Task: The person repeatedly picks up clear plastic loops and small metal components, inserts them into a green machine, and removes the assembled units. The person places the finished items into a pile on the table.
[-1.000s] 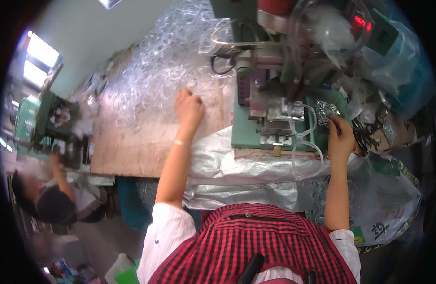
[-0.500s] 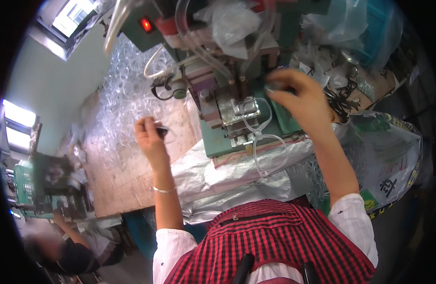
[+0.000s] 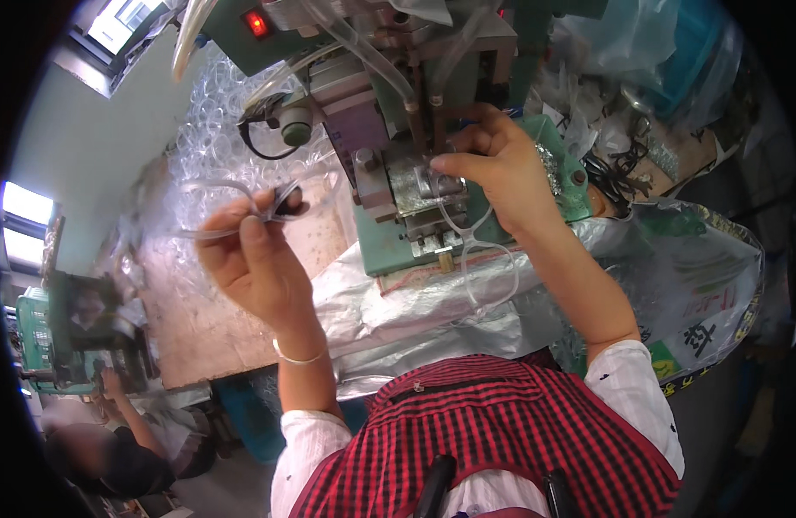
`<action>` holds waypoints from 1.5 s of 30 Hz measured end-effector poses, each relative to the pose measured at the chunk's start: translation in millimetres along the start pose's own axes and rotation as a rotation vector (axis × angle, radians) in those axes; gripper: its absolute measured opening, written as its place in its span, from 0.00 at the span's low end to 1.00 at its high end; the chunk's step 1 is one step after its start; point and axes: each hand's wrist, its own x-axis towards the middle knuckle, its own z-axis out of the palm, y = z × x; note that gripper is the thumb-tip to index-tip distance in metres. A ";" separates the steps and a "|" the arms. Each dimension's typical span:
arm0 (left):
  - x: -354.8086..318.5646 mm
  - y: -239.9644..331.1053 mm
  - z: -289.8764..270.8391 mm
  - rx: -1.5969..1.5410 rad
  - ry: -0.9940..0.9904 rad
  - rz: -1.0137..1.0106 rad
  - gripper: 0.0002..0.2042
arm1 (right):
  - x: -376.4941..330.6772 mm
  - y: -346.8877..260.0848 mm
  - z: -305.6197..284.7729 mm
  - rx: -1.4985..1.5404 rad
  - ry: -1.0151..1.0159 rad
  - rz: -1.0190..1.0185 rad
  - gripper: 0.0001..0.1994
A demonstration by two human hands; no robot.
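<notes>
My left hand [image 3: 251, 259] is raised over the wooden bench, its fingers closed on a clear plastic spectacle piece [image 3: 212, 192] with a small dark bit at the fingertips. My right hand [image 3: 502, 168] reaches to the metal fixture [image 3: 411, 186] of a green press machine [image 3: 376, 259]. Its thumb and forefinger pinch the top of a clear spectacle frame [image 3: 483, 263], which hangs down over the machine's front. Clear hoses run down into the machine head above.
A heap of clear plastic frames [image 3: 208, 129] lies on the wooden bench [image 3: 199, 319] at the left. A silver plastic sheet [image 3: 389, 302] drapes below the machine. Black parts [image 3: 622, 168] and plastic bags [image 3: 700, 285] crowd the right. Another person [image 3: 113, 449] works at a second green machine [image 3: 44, 337].
My left hand has lifted off the heap with a clear piece. My right hand has come from the parts at the right to the machine's fixture.
</notes>
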 end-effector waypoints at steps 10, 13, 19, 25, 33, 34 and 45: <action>-2.1 -1.6 46.2 0.342 -0.460 0.258 0.06 | -34.1 -28.8 -12.8 -0.158 -0.186 -0.102 0.25; -23.9 -14.9 56.5 0.570 -0.710 0.455 0.08 | -13.1 -10.2 -57.8 -0.305 0.076 -0.065 0.24; -35.9 -36.7 58.6 0.597 -0.741 0.574 0.12 | -27.7 57.0 -127.7 -0.821 0.320 -0.235 0.14; -42.6 -39.1 48.3 0.591 -0.692 0.575 0.10 | -48.7 54.0 -99.2 -1.207 0.108 -0.361 0.04; -77.5 49.9 -10.6 1.182 -0.326 0.414 0.04 | -67.7 65.4 -103.5 -0.904 0.345 -0.255 0.08; -61.0 55.8 -24.6 1.286 -0.118 0.424 0.04 | -65.5 55.1 -99.4 -0.877 0.343 -0.243 0.08; -8.7 -70.2 -191.8 1.973 -0.063 -0.611 0.14 | -10.3 59.2 -68.8 -0.749 0.273 -0.258 0.06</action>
